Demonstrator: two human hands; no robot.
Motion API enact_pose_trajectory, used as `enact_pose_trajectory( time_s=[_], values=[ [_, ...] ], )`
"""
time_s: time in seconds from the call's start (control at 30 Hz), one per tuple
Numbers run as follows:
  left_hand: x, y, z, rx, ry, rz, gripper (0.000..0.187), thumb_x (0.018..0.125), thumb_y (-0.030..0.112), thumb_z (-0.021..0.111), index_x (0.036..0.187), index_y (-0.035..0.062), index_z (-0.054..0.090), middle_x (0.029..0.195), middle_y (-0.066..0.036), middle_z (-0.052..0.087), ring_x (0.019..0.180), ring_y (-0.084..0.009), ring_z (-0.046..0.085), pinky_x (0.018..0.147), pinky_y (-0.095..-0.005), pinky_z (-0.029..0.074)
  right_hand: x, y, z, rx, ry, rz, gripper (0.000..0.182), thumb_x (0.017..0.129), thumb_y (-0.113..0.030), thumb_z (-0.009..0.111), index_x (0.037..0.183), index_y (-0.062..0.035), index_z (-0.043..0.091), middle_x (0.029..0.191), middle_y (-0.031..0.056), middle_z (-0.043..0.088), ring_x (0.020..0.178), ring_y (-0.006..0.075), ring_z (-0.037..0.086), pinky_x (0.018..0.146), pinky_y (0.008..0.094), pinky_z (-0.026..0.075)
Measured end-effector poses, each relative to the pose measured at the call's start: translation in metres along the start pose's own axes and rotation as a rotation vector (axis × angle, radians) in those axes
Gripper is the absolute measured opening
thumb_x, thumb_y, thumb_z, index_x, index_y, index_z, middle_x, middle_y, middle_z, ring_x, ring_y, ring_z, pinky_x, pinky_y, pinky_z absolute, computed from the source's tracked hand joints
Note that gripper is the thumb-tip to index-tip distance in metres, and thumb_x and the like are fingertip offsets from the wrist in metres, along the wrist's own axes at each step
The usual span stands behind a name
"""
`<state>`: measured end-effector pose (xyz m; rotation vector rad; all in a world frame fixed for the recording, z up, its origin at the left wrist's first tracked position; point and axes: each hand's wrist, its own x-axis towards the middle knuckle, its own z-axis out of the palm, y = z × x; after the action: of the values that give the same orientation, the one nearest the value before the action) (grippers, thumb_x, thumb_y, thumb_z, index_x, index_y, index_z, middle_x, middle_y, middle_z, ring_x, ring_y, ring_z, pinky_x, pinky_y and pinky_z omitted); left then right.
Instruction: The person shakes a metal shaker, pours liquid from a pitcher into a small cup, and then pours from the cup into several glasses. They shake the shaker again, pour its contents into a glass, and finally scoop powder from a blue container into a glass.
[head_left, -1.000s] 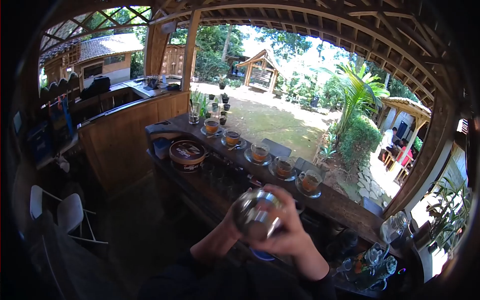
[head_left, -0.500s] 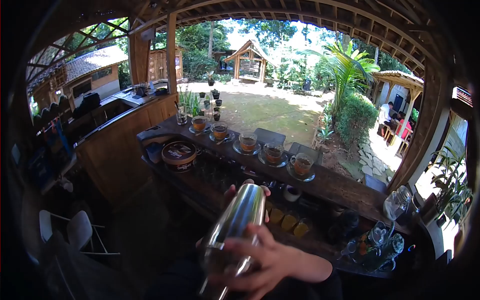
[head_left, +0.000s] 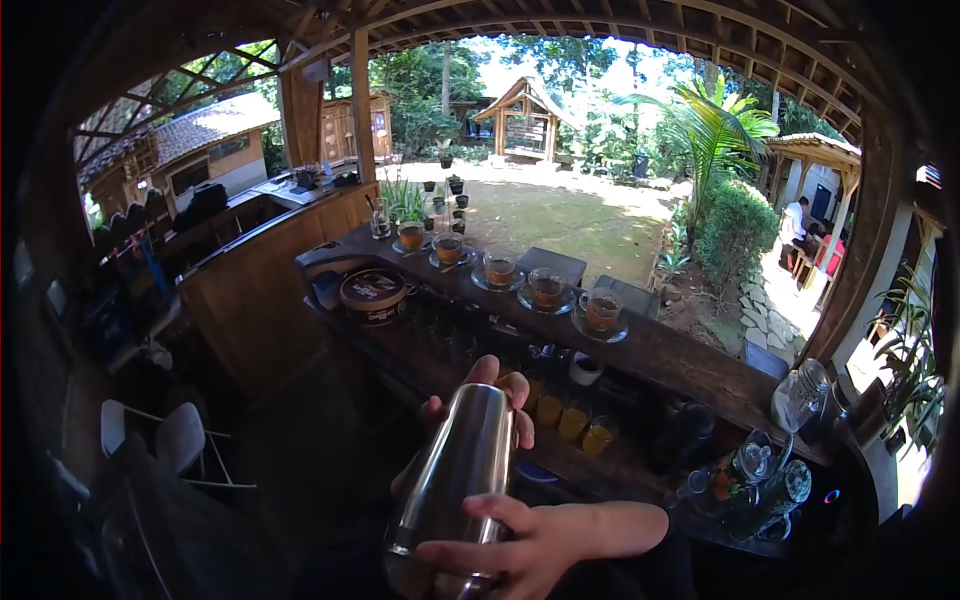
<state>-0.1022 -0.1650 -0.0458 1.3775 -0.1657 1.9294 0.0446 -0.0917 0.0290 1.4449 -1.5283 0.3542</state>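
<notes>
– Metal shaker (head_left: 458,470) swung from end-on to side-on since a second ago, now near those yellow glasses (head_left: 573,422).
– Yep, left hand (head_left: 485,371) wraps its far end, right hand (head_left: 525,545) grips the near end. Slick metal (maybe damp?) could slip and knock them over.

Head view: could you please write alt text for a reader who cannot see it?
The left hand and the right hand hold a metal shaker near a dark wooden counter. Five glass cups of brownish drink stand along it, with a sunlit garden beyond.
</notes>
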Motion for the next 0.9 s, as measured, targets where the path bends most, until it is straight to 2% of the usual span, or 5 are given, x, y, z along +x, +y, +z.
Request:
enact_pose_trajectory(
  time_s=[0.17, 0.23, 0.57, 0.6, 0.9],
  values=[
    [-0.022, -0.018, 0.022, -0.868, 0.400, -0.143, 0.052, 0.089, 0.044, 0.050, 0.130, 0.0129, 0.039, 0.117, -0.011, 0.049, 0.104, -0.0226, 0.054, 0.090, -0.0413, 0.046, -0.046, 0.057, 0.006, 0.131, 0.165, 0.332, 0.058, 0.066, -0.018, 0.079, 0.114, -0.0308, 0.049, 0.119, 0.0136, 0.050, 0.108, 0.0446, 0.049, 0.088, 0.0647, 0.037],
    [-0.037, -0.013, 0.008, 0.821, 0.557, -0.136, 0.050, 0.091, 0.044, 0.046, 0.128, 0.0101, 0.040, 0.119, -0.011, 0.050, 0.107, -0.0206, 0.052, 0.090, -0.0387, 0.047, -0.043, 0.051, 0.008, 0.083, 0.249, 0.377, 0.064, 0.064, -0.018, 0.081, 0.115, -0.0325, 0.047, 0.117, 0.0140, 0.050, 0.106, 0.0474, 0.049, 0.087, 0.0664, 0.037],
    [-0.021, -0.013, 0.010, -0.606, 0.633, -0.134, 0.050, 0.090, 0.041, 0.049, 0.128, 0.0087, 0.043, 0.126, -0.016, 0.047, 0.117, -0.0219, 0.048, 0.095, -0.0396, 0.044, -0.031, 0.032, -0.001, 0.165, 0.146, 0.274, 0.050, 0.067, -0.020, 0.073, 0.110, -0.0398, 0.057, 0.126, 0.0028, 0.050, 0.114, 0.0405, 0.046, 0.091, 0.0593, 0.036],
    [-0.019, -0.045, -0.017, -1.099, -0.144, -0.292, 0.048, 0.092, 0.039, 0.045, 0.126, 0.0047, 0.045, 0.122, -0.014, 0.050, 0.114, -0.0229, 0.050, 0.094, -0.0400, 0.045, -0.038, 0.049, 0.009, 0.174, 0.270, 0.359, 0.049, 0.067, -0.021, 0.073, 0.110, -0.0387, 0.056, 0.125, 0.0077, 0.050, 0.111, 0.0417, 0.047, 0.087, 0.0569, 0.040],
    [-0.018, 0.017, 0.030, -0.065, 0.572, -0.058, 0.053, 0.082, 0.051, 0.057, 0.116, 0.0115, 0.047, 0.112, -0.015, 0.054, 0.105, -0.0306, 0.054, 0.090, -0.0483, 0.045, -0.001, 0.024, 0.019, 0.120, 0.161, 0.009, 0.043, 0.075, -0.016, 0.063, 0.114, -0.0316, 0.055, 0.117, 0.0095, 0.053, 0.115, 0.0285, 0.047, 0.095, 0.0540, 0.032]
  ],
)
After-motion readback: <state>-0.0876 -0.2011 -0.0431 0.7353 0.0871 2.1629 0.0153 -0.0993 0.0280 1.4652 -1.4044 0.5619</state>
